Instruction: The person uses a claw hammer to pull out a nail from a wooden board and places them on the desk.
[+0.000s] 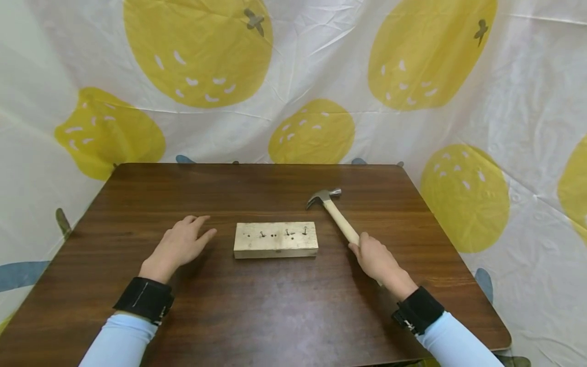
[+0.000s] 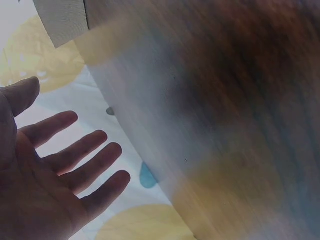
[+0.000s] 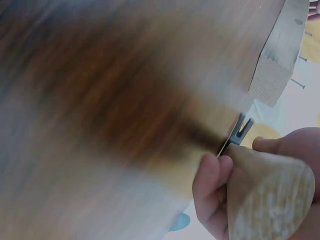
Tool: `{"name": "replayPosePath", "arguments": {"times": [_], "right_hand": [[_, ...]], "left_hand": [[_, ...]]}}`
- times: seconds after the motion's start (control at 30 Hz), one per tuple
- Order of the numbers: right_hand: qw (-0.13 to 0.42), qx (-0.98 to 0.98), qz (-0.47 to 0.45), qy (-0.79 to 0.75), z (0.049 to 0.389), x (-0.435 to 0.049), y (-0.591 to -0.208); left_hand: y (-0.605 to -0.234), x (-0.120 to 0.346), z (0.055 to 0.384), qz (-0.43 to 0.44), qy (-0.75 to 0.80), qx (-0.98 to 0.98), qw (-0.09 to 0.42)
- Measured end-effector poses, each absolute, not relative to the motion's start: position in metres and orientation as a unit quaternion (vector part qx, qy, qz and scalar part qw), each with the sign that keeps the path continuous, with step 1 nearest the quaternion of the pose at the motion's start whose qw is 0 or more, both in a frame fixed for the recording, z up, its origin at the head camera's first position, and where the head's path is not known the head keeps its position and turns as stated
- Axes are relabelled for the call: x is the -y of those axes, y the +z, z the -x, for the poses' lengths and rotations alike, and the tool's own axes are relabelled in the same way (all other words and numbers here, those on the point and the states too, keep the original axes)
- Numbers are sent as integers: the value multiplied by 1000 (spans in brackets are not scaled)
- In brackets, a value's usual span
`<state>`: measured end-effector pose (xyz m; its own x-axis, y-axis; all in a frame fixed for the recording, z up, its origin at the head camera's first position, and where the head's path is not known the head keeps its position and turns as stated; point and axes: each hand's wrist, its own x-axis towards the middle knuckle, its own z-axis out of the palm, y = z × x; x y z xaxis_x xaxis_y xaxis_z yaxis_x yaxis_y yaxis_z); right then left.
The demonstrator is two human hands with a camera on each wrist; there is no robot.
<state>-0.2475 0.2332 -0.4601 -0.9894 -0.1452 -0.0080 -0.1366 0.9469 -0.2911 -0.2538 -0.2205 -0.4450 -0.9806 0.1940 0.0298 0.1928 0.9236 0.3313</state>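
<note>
My right hand (image 1: 377, 259) grips the pale wooden handle of a claw hammer (image 1: 340, 220) to the right of a wooden block (image 1: 276, 253). The hammer's metal head points away from me, its claw toward the left. In the right wrist view the handle's butt end (image 3: 272, 200) fills the lower right, with the fingers curled round it. Several nails (image 3: 298, 83) stick up from the block's top, among small dark holes. To the block's left, my left hand (image 1: 180, 243) is held over the table with relaxed, spread fingers (image 2: 102, 192) and nothing in it.
Block and hammer are on or over a dark brown wooden table (image 1: 275, 316) with a glossy surface. Behind it and at both sides hangs a white sheet (image 1: 316, 61) with yellow fruit prints. Each wrist wears a black band (image 1: 145, 298).
</note>
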Motion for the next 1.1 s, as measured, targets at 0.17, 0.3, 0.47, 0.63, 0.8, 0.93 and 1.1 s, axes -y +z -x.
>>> {"name": "replayPosePath", "arguments": {"times": [0.17, 0.3, 0.47, 0.63, 0.8, 0.93, 1.1], "right_hand": [[-7, -984, 84, -158, 249, -237, -456], [-18, -981, 92, -168, 250, -240, -454], [-51, -977, 105, -176, 251, -245, -457], [-72, -973, 110, -191, 251, -250, -463], [-73, -972, 112, -192, 252, -253, -469], [-86, -971, 116, -193, 253, -255, -472], [-106, -968, 119, -192, 254, -258, -471]], "left_hand": [[-443, 218, 255, -99, 168, -981, 1], [-442, 217, 256, -102, 167, -981, 2], [-442, 215, 257, -107, 167, -980, 0], [-443, 214, 256, -109, 170, -979, -2], [-445, 212, 254, -109, 169, -980, -4], [-445, 210, 254, -112, 173, -978, -12], [-441, 207, 255, -124, 177, -976, -29]]}}
